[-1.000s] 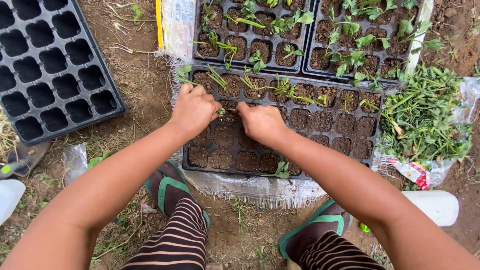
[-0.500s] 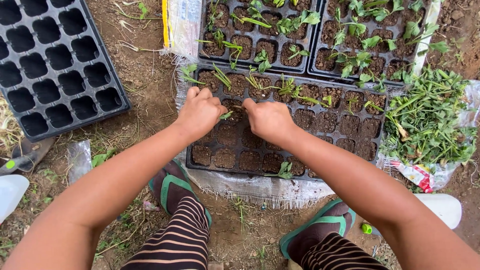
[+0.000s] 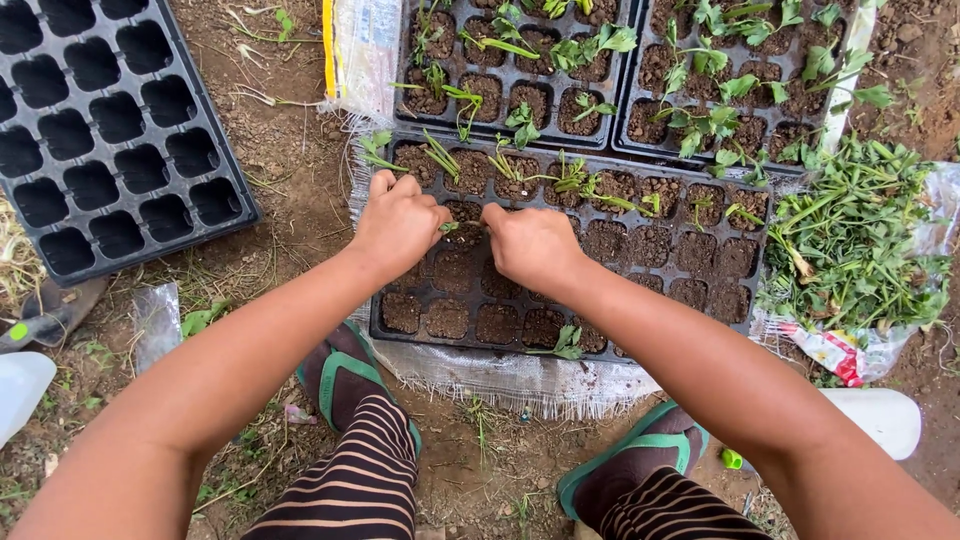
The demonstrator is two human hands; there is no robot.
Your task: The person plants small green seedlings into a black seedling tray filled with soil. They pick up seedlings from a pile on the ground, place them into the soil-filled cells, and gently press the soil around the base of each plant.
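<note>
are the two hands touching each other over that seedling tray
Apart. The head view shows a narrow strip of dark soil and a small green seedling between the left hand and the right hand over the seedling tray.

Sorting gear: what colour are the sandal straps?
Green, on dark sandals, clearest in the head view.

arms: bare, no sleeves | trousers [image 3: 365, 480]: dark, pale-striped | sandals [image 3: 340, 372]: dark, green-strapped
</note>
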